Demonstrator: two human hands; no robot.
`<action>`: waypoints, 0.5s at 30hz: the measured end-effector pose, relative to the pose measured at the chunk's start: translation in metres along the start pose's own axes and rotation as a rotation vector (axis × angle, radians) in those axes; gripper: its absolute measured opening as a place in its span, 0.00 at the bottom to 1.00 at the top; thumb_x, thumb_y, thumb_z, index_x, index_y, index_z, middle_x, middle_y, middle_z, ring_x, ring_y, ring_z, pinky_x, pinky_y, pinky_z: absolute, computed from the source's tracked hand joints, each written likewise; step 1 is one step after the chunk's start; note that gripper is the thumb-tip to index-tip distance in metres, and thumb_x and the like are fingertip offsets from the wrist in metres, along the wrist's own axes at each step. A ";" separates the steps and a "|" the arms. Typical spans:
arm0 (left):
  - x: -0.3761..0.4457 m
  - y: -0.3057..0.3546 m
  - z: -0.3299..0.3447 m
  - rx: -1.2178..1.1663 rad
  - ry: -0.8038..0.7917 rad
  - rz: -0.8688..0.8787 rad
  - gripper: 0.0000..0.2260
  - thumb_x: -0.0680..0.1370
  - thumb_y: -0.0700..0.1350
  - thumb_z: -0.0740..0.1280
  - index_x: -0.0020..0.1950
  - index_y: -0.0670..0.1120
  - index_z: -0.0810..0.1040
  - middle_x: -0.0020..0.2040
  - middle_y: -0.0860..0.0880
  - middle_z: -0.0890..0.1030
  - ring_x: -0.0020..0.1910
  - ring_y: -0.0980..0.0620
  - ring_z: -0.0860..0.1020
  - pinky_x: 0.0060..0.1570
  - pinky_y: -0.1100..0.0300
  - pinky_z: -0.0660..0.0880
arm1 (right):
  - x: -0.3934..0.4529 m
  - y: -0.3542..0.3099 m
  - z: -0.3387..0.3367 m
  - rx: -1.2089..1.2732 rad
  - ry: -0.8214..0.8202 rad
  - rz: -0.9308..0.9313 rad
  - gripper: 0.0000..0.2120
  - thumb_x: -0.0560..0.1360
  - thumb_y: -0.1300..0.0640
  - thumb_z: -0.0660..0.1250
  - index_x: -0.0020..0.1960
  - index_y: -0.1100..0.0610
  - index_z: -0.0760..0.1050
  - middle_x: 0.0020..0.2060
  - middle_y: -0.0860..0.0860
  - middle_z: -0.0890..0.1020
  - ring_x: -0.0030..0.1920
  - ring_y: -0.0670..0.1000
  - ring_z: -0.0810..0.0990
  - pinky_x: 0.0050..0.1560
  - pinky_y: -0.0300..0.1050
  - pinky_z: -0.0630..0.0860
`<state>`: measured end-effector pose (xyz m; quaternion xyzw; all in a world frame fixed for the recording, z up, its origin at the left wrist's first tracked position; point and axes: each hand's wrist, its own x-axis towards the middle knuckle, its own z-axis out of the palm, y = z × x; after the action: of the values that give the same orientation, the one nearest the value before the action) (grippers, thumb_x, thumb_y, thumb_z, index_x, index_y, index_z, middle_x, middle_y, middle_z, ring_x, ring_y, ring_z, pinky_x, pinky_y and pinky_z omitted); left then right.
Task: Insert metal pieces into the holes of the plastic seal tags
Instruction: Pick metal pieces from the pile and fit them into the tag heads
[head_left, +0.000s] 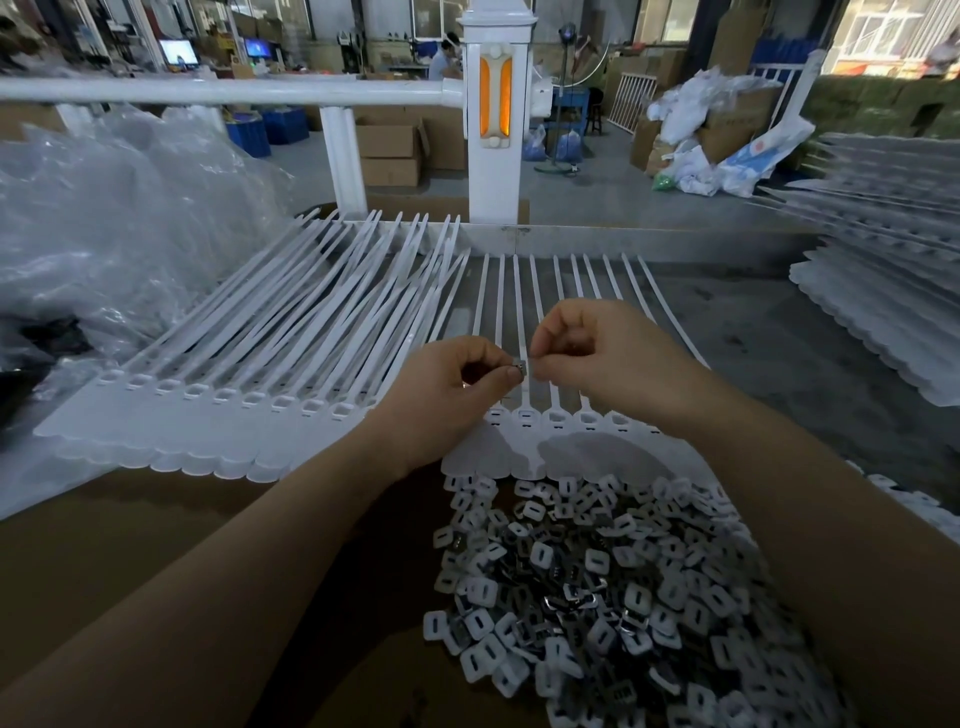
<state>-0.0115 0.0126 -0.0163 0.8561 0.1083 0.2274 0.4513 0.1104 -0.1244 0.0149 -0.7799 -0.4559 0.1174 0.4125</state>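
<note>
My left hand (457, 384) and my right hand (597, 353) meet above a strip of white plastic seal tags (566, 452). Between their fingertips sits a small metal piece (520, 370); my left thumb and finger pinch it, and my right fingertips touch its other side. The tags' slotted heads (524, 418) lie in a row just below the hands, their tails running away from me. A heap of metal pieces with white plastic caps (613, 587) lies near me, between my forearms.
More joined white seal tags (218, 410) are stacked to the left. Another stack of white tags (883, 332) sits at the right. Crumpled clear plastic bags (114, 223) pile up at the left. A white fence post (496, 114) and rail stand behind the table's far edge.
</note>
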 end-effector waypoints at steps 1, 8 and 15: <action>0.000 0.000 0.001 0.036 0.014 0.006 0.04 0.79 0.44 0.69 0.45 0.46 0.81 0.28 0.62 0.75 0.28 0.67 0.72 0.30 0.76 0.66 | 0.001 0.001 0.000 -0.012 0.014 0.024 0.06 0.73 0.59 0.71 0.44 0.49 0.79 0.37 0.45 0.84 0.33 0.40 0.80 0.29 0.29 0.71; -0.001 0.002 0.003 0.107 0.040 0.036 0.05 0.78 0.43 0.69 0.45 0.44 0.82 0.33 0.56 0.77 0.29 0.65 0.73 0.31 0.75 0.66 | -0.003 -0.003 -0.001 0.055 -0.002 0.023 0.02 0.75 0.55 0.70 0.44 0.48 0.81 0.34 0.41 0.83 0.32 0.36 0.79 0.27 0.26 0.68; -0.002 0.001 0.004 0.120 0.045 -0.008 0.04 0.78 0.47 0.69 0.45 0.49 0.81 0.36 0.55 0.80 0.32 0.64 0.73 0.33 0.73 0.67 | -0.003 -0.005 0.003 -0.014 -0.034 0.062 0.06 0.75 0.54 0.69 0.40 0.48 0.80 0.32 0.41 0.82 0.29 0.37 0.77 0.26 0.28 0.68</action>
<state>-0.0114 0.0088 -0.0181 0.8759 0.1352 0.2377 0.3974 0.1041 -0.1236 0.0166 -0.7943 -0.4393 0.1400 0.3957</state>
